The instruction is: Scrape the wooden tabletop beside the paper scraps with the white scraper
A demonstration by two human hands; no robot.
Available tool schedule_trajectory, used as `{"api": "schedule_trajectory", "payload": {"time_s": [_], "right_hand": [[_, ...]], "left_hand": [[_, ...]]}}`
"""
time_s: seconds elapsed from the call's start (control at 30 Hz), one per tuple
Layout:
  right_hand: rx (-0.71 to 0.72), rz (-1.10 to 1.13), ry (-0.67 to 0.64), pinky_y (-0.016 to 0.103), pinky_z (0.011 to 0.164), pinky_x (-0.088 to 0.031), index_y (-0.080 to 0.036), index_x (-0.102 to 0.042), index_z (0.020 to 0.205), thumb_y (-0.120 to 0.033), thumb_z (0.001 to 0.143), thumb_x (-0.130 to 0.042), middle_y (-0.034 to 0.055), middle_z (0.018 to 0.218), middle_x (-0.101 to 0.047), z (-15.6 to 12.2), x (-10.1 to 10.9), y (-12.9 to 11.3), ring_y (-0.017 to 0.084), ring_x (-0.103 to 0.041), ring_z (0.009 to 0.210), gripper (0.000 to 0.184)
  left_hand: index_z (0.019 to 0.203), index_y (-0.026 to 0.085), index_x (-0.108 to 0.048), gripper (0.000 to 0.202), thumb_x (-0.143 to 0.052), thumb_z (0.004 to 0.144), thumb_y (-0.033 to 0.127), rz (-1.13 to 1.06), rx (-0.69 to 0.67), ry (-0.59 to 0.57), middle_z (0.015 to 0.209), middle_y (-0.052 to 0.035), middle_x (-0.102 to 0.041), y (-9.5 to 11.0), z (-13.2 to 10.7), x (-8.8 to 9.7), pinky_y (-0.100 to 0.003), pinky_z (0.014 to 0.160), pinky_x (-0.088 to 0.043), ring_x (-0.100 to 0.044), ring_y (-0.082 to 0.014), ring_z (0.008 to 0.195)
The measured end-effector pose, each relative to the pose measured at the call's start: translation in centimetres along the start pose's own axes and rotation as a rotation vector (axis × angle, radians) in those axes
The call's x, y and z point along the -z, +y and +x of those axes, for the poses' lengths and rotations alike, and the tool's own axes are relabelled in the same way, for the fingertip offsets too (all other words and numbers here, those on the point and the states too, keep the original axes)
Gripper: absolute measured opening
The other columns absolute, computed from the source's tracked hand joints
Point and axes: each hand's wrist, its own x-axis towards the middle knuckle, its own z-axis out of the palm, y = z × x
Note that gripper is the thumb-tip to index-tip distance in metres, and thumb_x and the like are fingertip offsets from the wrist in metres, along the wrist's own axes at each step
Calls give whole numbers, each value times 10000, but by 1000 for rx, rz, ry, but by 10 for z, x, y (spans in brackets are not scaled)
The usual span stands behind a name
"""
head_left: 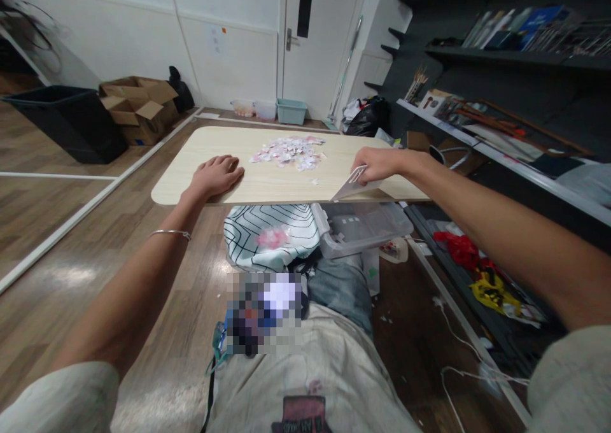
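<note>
My left hand [217, 177] lies on the left part of a pale wooden tabletop [200, 149], fingers stretched out and holding nothing. Near the tabletop's front edge on the right, my right hand [377, 165] grips a flat whitish scraper-like sheet [352, 186] with a slotted upper part. The sheet's lower edge slants down to the front rim of the table. A heap of small white and pinkish paper scraps [291, 151] lies toward the back middle, with a few loose bits [315, 181] in front of it. Below the front edge sits a clear plastic box [363, 226] holding a few scraps.
A patterned cloth [272, 232] with pink bits covers my lap left of the box. On the left floor stand a black bin [71, 124] and open cardboard boxes [140, 105]. Dark shelves [506, 70] line the right side; white cables [458, 337] trail on the floor.
</note>
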Motion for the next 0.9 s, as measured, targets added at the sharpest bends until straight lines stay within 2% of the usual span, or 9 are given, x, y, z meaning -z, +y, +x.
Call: {"api": "schedule_trajectory", "payload": {"time_s": [0.17, 0.43, 0.7, 0.9], "right_hand": [[-13, -18, -14, 313, 710, -367, -170, -769, 697, -342, 725, -778, 18, 666, -661, -1, 1, -3, 194, -563, 770, 175], [26, -17, -30, 298, 662, -342, -167, -693, 626, -293, 693, -753, -14, 582, -541, 0, 0, 1, 154, -500, 679, 155], [4, 2, -1, 300, 688, -363, -153, -785, 728, -393, 724, -808, 11, 666, -628, -2, 0, 4, 183, -561, 744, 242], [-3, 0, 25, 306, 688, -358, -154, -816, 769, -401, 708, -812, 13, 656, -630, 1, -1, 7, 195, -565, 760, 254]], "left_hand": [[1571, 284, -622, 660, -328, 1061, 581, -3, 0, -4, 1730, -87, -545, -1, 0, -1, -525, 1304, -363, -436, -345, 1619], [1583, 289, -611, 668, -313, 1065, 586, -5, 1, 0, 1733, -87, -540, -1, 1, -1, -534, 1308, -347, -431, -347, 1620], [1542, 239, -615, 637, -284, 1104, 562, 19, -18, -17, 1737, -111, -525, 2, -3, 3, -518, 1312, -337, -445, -346, 1591], [1513, 195, -605, 562, -336, 1140, 518, -10, -37, -16, 1724, -134, -538, 1, -4, 4, -525, 1306, -328, -457, -336, 1544]]}}
